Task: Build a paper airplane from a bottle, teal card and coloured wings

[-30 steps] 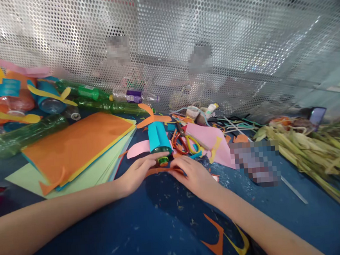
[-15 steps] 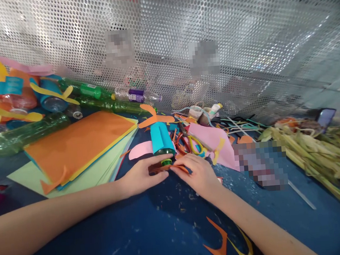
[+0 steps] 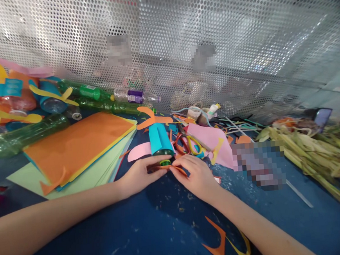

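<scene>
With left hand and right hand, pinches orange strip on near side of bottle, and could crease it by squeezing hard or skew bottle by bumping cap.

perforated panel: shiny metal, pretty much
long green bottle: clear glossy plastic
orange sheet: matt paper, looks smooth
</scene>
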A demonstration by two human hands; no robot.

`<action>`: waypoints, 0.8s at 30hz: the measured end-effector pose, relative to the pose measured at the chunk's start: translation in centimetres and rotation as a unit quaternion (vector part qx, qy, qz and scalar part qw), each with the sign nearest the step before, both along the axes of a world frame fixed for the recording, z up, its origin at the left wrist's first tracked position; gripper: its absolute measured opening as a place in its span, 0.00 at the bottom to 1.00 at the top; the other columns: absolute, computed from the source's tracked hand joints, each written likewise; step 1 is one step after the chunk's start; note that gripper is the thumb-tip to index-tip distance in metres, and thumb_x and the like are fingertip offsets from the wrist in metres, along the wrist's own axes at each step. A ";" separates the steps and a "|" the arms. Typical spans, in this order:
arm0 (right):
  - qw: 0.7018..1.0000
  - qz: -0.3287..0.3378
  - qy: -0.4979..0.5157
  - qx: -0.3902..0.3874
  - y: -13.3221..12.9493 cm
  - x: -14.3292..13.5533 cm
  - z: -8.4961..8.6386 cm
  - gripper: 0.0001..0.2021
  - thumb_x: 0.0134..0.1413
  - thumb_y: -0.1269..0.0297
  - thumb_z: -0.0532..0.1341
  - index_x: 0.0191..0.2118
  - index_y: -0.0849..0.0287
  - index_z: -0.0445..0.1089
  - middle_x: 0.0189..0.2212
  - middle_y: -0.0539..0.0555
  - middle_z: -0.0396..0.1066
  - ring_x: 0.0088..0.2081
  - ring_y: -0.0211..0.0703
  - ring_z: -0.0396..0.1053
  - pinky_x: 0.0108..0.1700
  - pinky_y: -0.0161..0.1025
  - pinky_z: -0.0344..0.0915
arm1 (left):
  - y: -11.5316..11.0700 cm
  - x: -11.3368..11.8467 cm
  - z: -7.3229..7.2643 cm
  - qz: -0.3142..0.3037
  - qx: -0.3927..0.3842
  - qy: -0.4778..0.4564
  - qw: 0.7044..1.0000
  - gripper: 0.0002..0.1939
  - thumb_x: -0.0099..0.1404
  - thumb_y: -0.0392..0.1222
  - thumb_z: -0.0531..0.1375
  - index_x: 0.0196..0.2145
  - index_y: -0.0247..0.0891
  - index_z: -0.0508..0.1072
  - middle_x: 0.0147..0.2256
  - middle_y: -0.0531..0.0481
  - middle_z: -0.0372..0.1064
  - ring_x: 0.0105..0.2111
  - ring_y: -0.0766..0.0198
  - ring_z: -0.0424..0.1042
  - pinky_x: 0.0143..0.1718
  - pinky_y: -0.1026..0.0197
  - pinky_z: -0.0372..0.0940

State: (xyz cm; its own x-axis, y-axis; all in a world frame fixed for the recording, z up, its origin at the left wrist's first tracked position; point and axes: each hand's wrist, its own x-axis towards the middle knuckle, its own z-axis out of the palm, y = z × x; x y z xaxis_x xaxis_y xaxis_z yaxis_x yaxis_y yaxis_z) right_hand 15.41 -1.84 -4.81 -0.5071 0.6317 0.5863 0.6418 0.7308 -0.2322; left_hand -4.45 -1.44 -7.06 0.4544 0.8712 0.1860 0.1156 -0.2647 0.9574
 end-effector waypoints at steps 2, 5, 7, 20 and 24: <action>1.000 0.003 0.003 0.005 0.0 0.0 0.0 0.05 0.58 0.68 0.57 0.31 0.59 0.68 0.29 0.53 0.73 0.32 0.42 0.70 0.39 0.40 0.67 | 0.0 0.0 0.0 0.002 -0.001 -0.003 1.000 0.20 0.62 0.44 0.59 0.52 0.43 0.69 0.49 0.48 0.70 0.47 0.59 0.71 0.53 0.52 0.65; 1.000 0.006 0.005 0.006 0.0 0.0 0.0 0.05 0.57 0.68 0.57 0.31 0.59 0.68 0.29 0.53 0.73 0.33 0.42 0.70 0.39 0.40 0.67 | 0.0 0.0 0.2 0.004 -0.005 -0.006 1.000 0.20 0.61 0.44 0.60 0.51 0.42 0.69 0.49 0.48 0.71 0.47 0.59 0.71 0.52 0.52 0.65; 1.000 0.004 0.003 0.001 0.0 0.0 0.1 0.05 0.58 0.68 0.57 0.31 0.58 0.68 0.29 0.53 0.73 0.33 0.42 0.70 0.40 0.40 0.67 | -0.1 0.0 0.4 0.005 -0.011 -0.008 1.000 0.19 0.61 0.45 0.59 0.51 0.41 0.70 0.48 0.48 0.71 0.47 0.59 0.71 0.52 0.52 0.65; 1.000 0.010 -0.007 -0.002 -0.3 0.1 0.5 0.03 0.57 0.66 0.59 0.35 0.59 0.68 0.31 0.54 0.73 0.35 0.43 0.69 0.41 0.42 0.66 | -0.1 -0.2 0.4 0.033 -0.010 0.018 0.999 0.18 0.60 0.45 0.61 0.49 0.41 0.71 0.45 0.50 0.73 0.43 0.59 0.73 0.50 0.54 0.67; 1.000 0.020 -0.010 -0.008 -0.3 0.1 0.6 0.04 0.57 0.64 0.60 0.36 0.58 0.69 0.32 0.53 0.73 0.36 0.42 0.69 0.42 0.42 0.66 | -0.2 -0.2 0.6 0.041 0.019 0.050 0.998 0.17 0.60 0.45 0.60 0.48 0.42 0.72 0.45 0.50 0.74 0.44 0.59 0.72 0.50 0.54 0.67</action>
